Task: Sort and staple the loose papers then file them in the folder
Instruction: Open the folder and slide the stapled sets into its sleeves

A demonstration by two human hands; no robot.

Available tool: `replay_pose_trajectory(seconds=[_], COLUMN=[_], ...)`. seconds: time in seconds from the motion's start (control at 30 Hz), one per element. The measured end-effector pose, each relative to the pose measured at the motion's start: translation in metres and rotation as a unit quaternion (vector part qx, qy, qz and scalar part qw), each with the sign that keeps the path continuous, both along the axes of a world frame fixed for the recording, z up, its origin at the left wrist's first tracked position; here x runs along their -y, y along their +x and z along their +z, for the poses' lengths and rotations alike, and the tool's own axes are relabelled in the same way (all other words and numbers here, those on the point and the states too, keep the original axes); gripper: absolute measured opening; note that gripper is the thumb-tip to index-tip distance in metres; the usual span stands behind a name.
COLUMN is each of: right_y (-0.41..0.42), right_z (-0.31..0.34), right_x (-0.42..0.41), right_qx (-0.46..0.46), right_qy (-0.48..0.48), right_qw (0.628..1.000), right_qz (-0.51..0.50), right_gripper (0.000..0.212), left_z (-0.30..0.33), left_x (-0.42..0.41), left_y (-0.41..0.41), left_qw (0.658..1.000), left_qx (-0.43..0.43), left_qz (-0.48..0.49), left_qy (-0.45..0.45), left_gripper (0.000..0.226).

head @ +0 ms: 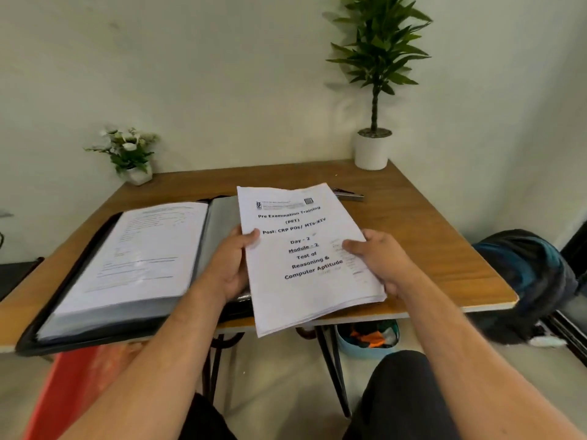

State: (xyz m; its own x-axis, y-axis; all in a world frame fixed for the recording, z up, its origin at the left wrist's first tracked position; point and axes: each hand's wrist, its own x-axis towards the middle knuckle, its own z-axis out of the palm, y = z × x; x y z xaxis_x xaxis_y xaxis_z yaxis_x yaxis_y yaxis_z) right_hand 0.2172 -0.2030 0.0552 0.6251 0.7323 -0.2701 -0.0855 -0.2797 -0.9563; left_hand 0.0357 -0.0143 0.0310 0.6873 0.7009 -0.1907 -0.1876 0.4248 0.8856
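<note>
A thick stack of white papers (305, 281), its top sheet printed "Pre Examination Training", is held above the near edge of the wooden table (428, 223). My left hand (230, 265) grips the stack's left edge, thumb on top. My right hand (379, 260) grips its right edge, thumb on the top sheet. An open black folder (95, 271) with clear sleeves lies at the left, a printed page showing in its left half. A metal stapler (349, 194) lies behind the stack, partly hidden by it.
A small white flower pot (131, 157) stands at the table's back left and a tall potted plant (373, 147) at the back right. A dark backpack (533, 281) sits on the floor to the right. A light blue bin (368, 339) is under the table.
</note>
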Motion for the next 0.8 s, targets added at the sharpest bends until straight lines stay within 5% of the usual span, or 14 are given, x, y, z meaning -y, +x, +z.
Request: replay_pose_trajectory(seconds=[0.33, 0.53, 0.63, 0.8], right_y=[-0.042, -0.044, -0.047, -0.05], right_z=[-0.028, -0.038, -0.041, -0.043], right_x=[-0.023, -0.023, -0.024, -0.023], right_qx=[-0.041, -0.001, 0.031, 0.109], right_qy=[0.031, 0.061, 0.096, 0.076], right_qw=[0.997, 0.998, 0.993, 0.987], right_qz=[0.06, 0.035, 0.054, 0.092], right_gripper=[0.033, 0.089, 0.104, 0.069], left_z=[-0.012, -0.018, -0.008, -0.001], left_x=[0.001, -0.004, 0.012, 0.05], left_y=[-0.047, -0.05, -0.035, 0.002], left_qw=[0.995, 0.983, 0.996, 0.986], left_qx=[0.013, 0.133, 0.088, -0.065], left_qz=[0.002, 0.021, 0.01, 0.016], left_qy=[-0.095, -0.122, -0.028, 0.154], left_gripper=[0.044, 0.034, 0.042, 0.039])
